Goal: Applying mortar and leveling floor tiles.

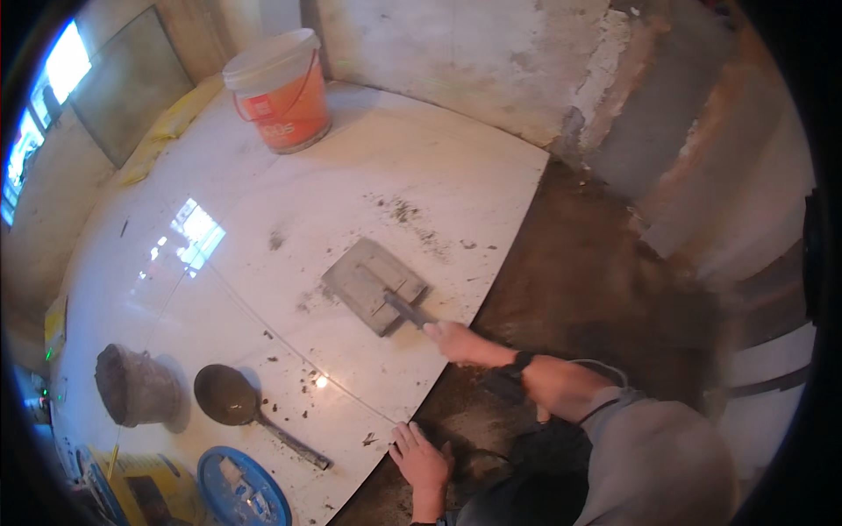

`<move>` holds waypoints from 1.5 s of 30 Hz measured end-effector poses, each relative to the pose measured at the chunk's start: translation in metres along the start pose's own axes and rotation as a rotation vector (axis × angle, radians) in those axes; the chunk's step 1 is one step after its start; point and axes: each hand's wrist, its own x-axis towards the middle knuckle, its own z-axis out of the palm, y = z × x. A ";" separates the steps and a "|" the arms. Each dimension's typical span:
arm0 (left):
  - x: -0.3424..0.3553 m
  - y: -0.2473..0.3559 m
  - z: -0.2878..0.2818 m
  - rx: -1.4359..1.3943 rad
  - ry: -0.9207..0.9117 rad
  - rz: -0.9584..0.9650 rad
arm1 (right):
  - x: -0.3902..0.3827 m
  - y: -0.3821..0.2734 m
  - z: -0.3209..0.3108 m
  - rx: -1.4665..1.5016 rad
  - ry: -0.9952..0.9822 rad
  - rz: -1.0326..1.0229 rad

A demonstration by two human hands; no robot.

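Note:
My right hand (460,342) is closed round the dark handle of a grey square-bladed trowel (364,273). Its wide blade lies on, or just over, the glossy white floor tiles (412,175); which of the two I cannot tell. Dark crumbs of mortar are scattered on the tile beyond the blade. With fingers stretched out, my left hand (423,458) rests on the near edge of the tiles, where a joint line meets it. Farther left a metal ladle (225,394) lies with its handle pointing toward that hand.
At the far side stands an orange-and-white bucket (294,110). On the left are a small mortar-coated bucket (145,390), a yellow tub (158,491) and a blue lid (241,491). Brown bare floor (605,254) runs along the tile edge, below a patchy wall (456,66).

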 end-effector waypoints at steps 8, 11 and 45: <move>0.001 -0.004 -0.004 -0.034 -0.016 0.017 | 0.013 -0.019 -0.020 -0.062 -0.047 0.128; -0.001 -0.004 -0.003 0.013 0.021 0.031 | 0.014 -0.028 -0.021 -0.010 -0.093 0.118; 0.003 -0.016 -0.017 -0.106 0.003 0.068 | 0.098 -0.094 0.075 1.350 -0.388 0.349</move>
